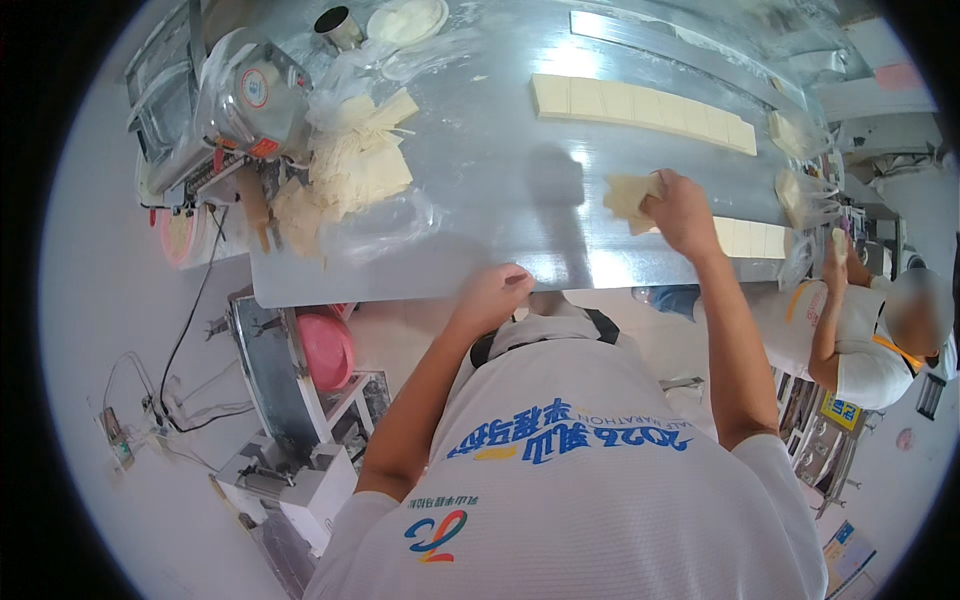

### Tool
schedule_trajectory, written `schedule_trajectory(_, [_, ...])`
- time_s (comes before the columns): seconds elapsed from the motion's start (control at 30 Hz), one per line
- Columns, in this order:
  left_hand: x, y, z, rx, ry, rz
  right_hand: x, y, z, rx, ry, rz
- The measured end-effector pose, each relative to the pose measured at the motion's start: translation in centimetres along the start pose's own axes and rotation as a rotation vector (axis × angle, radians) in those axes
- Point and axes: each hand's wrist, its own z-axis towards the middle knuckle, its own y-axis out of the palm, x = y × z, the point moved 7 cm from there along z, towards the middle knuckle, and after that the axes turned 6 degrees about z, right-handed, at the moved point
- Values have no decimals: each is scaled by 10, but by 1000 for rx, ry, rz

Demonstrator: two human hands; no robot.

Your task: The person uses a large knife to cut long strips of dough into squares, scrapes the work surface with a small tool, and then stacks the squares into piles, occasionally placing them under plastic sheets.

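Observation:
My right hand (684,212) is closed, pinching the edge of a thin, pale sheet of dough (628,198) with ragged edges, just above the metal tabletop. My left hand (495,298) is at the near table edge with its fingers curled in, and nothing shows in them. Beside my right hand, a row of cut dough squares (755,238) lies partly behind the wrist. Farther back is a longer row of cut dough squares (645,107). A heap of thin dough sheets and scraps (365,165) is on the left.
A dough machine (255,95) and a rolling pin (255,208) stand at the left end of the metal table (480,200). Behind them are a metal cup (339,27) and a bowl of flour (406,20). A long metal strip (670,52) lies at the back. Another person (850,320) works at the right.

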Motion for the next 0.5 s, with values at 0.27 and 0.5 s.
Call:
schedule_trajectory(0.27, [23, -7, 52, 60, 46, -951, -86, -8, -49, -288, -129, 109])
schedule_trajectory(0.5, [163, -40, 29, -610, 395, -545, -135, -27, -89, -554, -280, 230])
